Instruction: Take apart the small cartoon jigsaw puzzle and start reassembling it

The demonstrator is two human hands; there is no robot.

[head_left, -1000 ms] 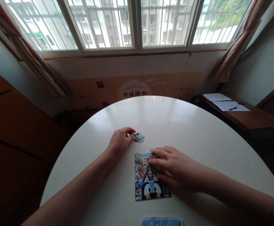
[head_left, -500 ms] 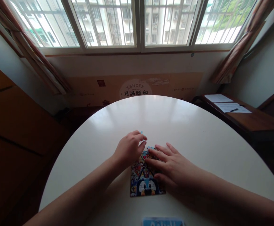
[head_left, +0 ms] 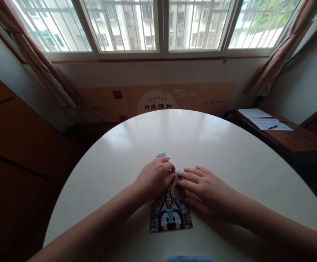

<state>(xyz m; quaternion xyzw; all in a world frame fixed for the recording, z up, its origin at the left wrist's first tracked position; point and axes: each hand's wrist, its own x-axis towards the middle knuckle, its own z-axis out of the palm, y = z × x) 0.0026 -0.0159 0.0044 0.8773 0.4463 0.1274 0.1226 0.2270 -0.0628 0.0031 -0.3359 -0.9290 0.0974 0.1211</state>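
Note:
A colourful jigsaw puzzle (head_left: 171,218) with a big-eyed blue cartoon face lies on the white round table (head_left: 115,153) in front of me. Over its upper left part is my left hand (head_left: 157,178), thumb and fingers pinched on a small pale puzzle piece (head_left: 171,170). My right hand (head_left: 204,187) rests with fingers stretched along the puzzle's upper right edge, holding nothing. Just beyond my left hand sits a little cluster of loose light-blue puzzle pieces (head_left: 163,155). Both hands cover part of the puzzle's upper half.
The top of a blue item (head_left: 189,258) shows at the bottom edge of the view. To the right, a wooden desk (head_left: 305,140) bears papers (head_left: 270,124) and a pen (head_left: 273,127). Windows and a wall stand beyond the table.
My left hand has moved down and right onto the puzzle's top, uncovering the loose pieces. My right hand has slid slightly right. The blue item is lower in view.

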